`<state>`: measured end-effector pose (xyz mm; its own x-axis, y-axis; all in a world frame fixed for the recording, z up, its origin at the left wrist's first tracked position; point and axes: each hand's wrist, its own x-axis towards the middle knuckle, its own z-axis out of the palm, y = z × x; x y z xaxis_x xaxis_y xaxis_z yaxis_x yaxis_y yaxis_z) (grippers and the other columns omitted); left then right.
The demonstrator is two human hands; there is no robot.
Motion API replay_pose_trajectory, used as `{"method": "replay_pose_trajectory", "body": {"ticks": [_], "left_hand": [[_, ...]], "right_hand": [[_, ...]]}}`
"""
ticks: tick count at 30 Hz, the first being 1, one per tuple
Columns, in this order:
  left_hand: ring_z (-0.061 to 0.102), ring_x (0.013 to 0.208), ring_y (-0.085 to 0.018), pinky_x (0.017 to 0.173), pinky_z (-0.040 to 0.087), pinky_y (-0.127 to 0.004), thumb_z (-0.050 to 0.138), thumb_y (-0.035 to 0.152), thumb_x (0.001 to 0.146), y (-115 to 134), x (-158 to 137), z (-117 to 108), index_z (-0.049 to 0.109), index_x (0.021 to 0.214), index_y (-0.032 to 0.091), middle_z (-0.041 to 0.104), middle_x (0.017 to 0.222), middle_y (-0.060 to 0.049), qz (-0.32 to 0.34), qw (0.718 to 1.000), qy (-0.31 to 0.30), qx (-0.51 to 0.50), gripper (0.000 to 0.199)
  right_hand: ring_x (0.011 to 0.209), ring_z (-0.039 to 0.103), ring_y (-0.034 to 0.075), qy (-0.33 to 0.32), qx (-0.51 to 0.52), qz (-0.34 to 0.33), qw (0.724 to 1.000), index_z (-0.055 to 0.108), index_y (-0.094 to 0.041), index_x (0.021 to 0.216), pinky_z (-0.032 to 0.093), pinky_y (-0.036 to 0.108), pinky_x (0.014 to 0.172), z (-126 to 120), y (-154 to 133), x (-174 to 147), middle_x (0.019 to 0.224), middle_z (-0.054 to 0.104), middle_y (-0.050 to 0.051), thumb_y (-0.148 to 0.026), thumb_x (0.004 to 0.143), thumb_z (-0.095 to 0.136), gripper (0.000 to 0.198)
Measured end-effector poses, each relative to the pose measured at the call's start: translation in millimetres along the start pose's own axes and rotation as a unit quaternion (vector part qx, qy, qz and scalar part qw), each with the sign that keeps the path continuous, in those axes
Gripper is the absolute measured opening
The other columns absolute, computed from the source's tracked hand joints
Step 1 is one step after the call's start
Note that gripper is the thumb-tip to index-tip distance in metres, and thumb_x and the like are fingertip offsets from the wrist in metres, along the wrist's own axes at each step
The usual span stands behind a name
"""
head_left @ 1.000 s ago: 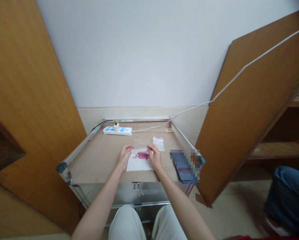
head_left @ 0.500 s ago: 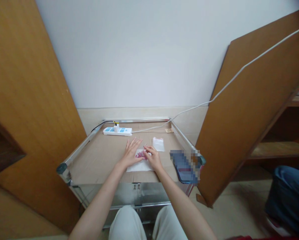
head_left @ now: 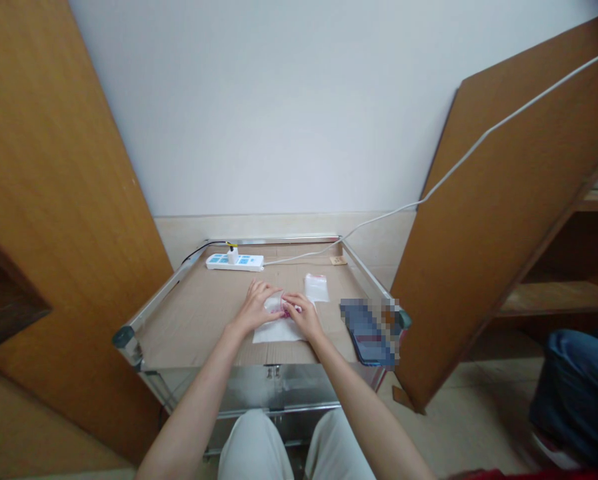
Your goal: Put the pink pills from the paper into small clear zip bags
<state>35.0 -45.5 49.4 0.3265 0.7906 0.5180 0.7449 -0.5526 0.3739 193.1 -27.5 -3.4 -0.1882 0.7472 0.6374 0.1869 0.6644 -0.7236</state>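
Note:
A small clear plastic bag (head_left: 273,303) stands out between my two hands, just above a white sheet (head_left: 279,331). Small pink pieces (head_left: 285,311), too tiny to name, show at the bag's right side; whether they lie inside it I cannot tell. My left hand (head_left: 253,308) has its fingers curved over the bag's left side, thumb below. With bent fingers pressed together, my right hand (head_left: 303,313) pinches at the bag's right edge by the pink pieces. Its fingertips partly cover them.
Clear zip bags (head_left: 317,288) lie behind my right hand. A white power strip (head_left: 235,263) with a plug sits at the back left, its cable running right. A dark, pixelated phone-like object (head_left: 369,333) rests at the right. Metal rails edge the cardboard-covered top (head_left: 189,327). Another person's leg (head_left: 573,393) is far right.
My left fingers have gone from spread out to curled in on the clear bag, which now shows between my hands. The right hand has shifted slightly left and lower.

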Motion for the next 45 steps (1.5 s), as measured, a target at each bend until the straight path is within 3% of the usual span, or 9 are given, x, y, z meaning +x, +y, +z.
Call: {"method": "replay_pose_trajectory", "body": {"ticks": [6, 13, 18, 21, 32, 39, 45], "left_hand": [[0.044, 0.095, -0.021, 0.095, 0.018, -0.042, 0.066, 0.033, 0.052, -20, -16, 15, 0.054, 0.097, 0.026, 0.051, 0.094, -0.002, -0.075, 0.990, 0.122, -0.009, 0.047], [0.045, 0.094, -0.021, 0.088, 0.029, -0.038, 0.062, 0.035, 0.057, -45, -29, 35, 0.055, 0.091, 0.022, 0.053, 0.094, -0.005, -0.133, 0.971, 0.200, -0.018, 0.037], [0.046, 0.092, -0.021, 0.085, 0.033, -0.036, 0.060, 0.037, 0.059, -53, -30, 35, 0.057, 0.089, 0.022, 0.053, 0.092, -0.004, -0.153, 0.963, 0.218, -0.026, 0.034], [0.046, 0.094, -0.022, 0.086, 0.032, -0.036, 0.061, 0.037, 0.058, -53, -30, 34, 0.058, 0.089, 0.022, 0.052, 0.094, -0.005, -0.166, 0.959, 0.227, -0.029, 0.035], [0.048, 0.094, -0.021, 0.086, 0.033, -0.037, 0.062, 0.030, 0.057, -52, -33, 33, 0.054, 0.096, 0.021, 0.055, 0.097, -0.005, -0.178, 0.952, 0.221, -0.111, 0.041], [0.049, 0.093, -0.019, 0.086, 0.035, -0.035, 0.064, 0.027, 0.055, -53, -34, 35, 0.051, 0.100, 0.019, 0.055, 0.098, -0.006, -0.194, 0.938, 0.217, -0.186, 0.048], [0.050, 0.094, -0.019, 0.086, 0.035, -0.034, 0.064, 0.028, 0.055, -46, -34, 34, 0.049, 0.103, 0.020, 0.055, 0.099, -0.006, -0.185, 0.941, 0.205, -0.198, 0.051]], "right_hand": [[0.085, 0.051, 0.014, 0.037, -0.016, -0.006, 0.999, 0.059, -0.018, 0.085, 0.041, 0.026, 0.072, 0, 0, 1, 0.087, 0.056, 0.006, -0.021, 0.078, 0.042, 0.018], [0.088, 0.048, 0.015, 0.011, -0.095, -0.029, 0.995, 0.055, -0.018, 0.090, 0.037, 0.029, 0.076, 1, -5, -1, 0.090, 0.054, 0.006, -0.020, 0.079, 0.040, 0.019], [0.090, 0.045, 0.017, -0.105, -0.236, -0.092, 0.962, 0.057, -0.020, 0.087, 0.029, 0.032, 0.078, 1, -22, 1, 0.094, 0.054, 0.006, -0.020, 0.078, 0.045, 0.016], [0.089, 0.043, 0.017, -0.154, -0.304, -0.088, 0.936, 0.061, -0.020, 0.079, 0.026, 0.032, 0.076, 7, -29, 7, 0.094, 0.053, 0.006, -0.022, 0.077, 0.047, 0.014], [0.095, 0.038, 0.020, -0.198, -0.375, -0.030, 0.905, 0.064, -0.020, 0.073, 0.023, 0.034, 0.075, 38, -19, 15, 0.099, 0.054, 0.005, -0.021, 0.073, 0.051, 0.013], [0.094, 0.040, 0.019, -0.167, -0.344, -0.012, 0.924, 0.061, -0.020, 0.071, 0.024, 0.033, 0.075, 36, -19, 13, 0.096, 0.056, 0.004, -0.018, 0.071, 0.051, 0.010], [0.089, 0.043, 0.019, -0.032, -0.255, 0.077, 0.963, 0.061, -0.021, 0.073, 0.027, 0.031, 0.072, 35, -16, 25, 0.090, 0.057, 0.004, -0.027, 0.070, 0.054, 0.009]]}}
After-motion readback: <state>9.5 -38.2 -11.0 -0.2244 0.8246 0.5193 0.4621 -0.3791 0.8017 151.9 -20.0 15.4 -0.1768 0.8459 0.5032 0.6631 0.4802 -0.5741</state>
